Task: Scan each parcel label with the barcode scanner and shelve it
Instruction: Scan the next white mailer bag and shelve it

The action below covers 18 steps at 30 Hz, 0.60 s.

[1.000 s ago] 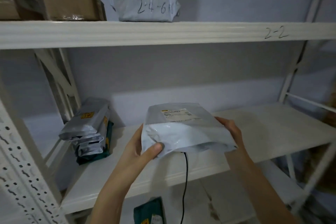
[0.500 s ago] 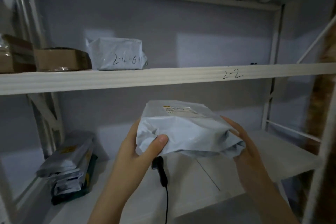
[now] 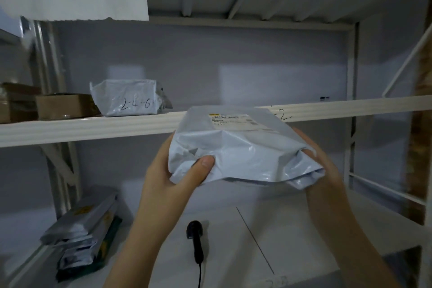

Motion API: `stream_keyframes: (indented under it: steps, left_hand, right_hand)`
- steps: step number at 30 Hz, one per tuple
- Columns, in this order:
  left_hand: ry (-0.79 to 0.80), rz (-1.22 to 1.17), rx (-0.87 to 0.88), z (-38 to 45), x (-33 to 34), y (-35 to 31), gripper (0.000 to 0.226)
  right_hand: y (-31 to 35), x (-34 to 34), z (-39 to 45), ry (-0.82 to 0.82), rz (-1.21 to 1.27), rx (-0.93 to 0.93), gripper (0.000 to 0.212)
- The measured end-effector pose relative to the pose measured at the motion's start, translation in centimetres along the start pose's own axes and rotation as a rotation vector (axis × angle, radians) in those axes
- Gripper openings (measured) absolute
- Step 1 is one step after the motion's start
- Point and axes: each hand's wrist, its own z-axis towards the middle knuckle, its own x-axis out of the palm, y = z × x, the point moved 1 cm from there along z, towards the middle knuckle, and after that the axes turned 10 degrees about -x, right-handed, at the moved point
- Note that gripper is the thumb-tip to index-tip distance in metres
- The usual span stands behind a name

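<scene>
The left hand [image 3: 174, 175] grips the near-left corner of a grey poly parcel [image 3: 236, 147], thumb on top; the right hand [image 3: 325, 170] clasps its right end. The parcel is held in the air, label up, before the upper shelf [image 3: 93, 127]. Below, the barcode scanner [image 3: 196, 238] lies on the lower shelf [image 3: 292, 229].

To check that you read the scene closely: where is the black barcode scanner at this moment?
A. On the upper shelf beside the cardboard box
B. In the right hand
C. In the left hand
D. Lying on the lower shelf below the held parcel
D: the barcode scanner lies on the lower shelf, while the left hand and right hand both grip the parcel.
</scene>
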Motion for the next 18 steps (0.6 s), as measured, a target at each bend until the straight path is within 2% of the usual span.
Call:
stream_keyframes:
  steps: [2,7,10,13,16,18]
  left_hand:
    - [-0.039,-0.012,-0.004,1.1,0.2,0.0,0.035]
    - [-0.062,0.035,0.025,4.7,0.8,-0.3,0.043]
    - [-0.075,0.059,0.051,6.9,1.0,0.8,0.045]
    - [-0.098,0.093,0.086,8.8,1.1,1.5,0.042]
    - [-0.121,0.146,0.086,11.7,0.9,2.6,0.033]
    - [-0.131,0.22,0.062,13.5,0.8,3.6,0.035]
  right_hand:
    - [-0.2,0.2,1.9,-0.007,0.036,0.002,0.02]
    - [-2.2,1.0,5.8,0.065,0.018,-0.068,0.054]
    - [-3.9,1.2,8.3,0.032,0.041,-0.061,0.047]
    - [-5.0,1.6,11.1,0.022,-0.018,-0.105,0.027]
    - [-5.9,2.3,13.5,0.039,-0.114,-0.113,0.024]
    - [-6.5,3.0,15.0,0.061,-0.194,-0.131,0.02]
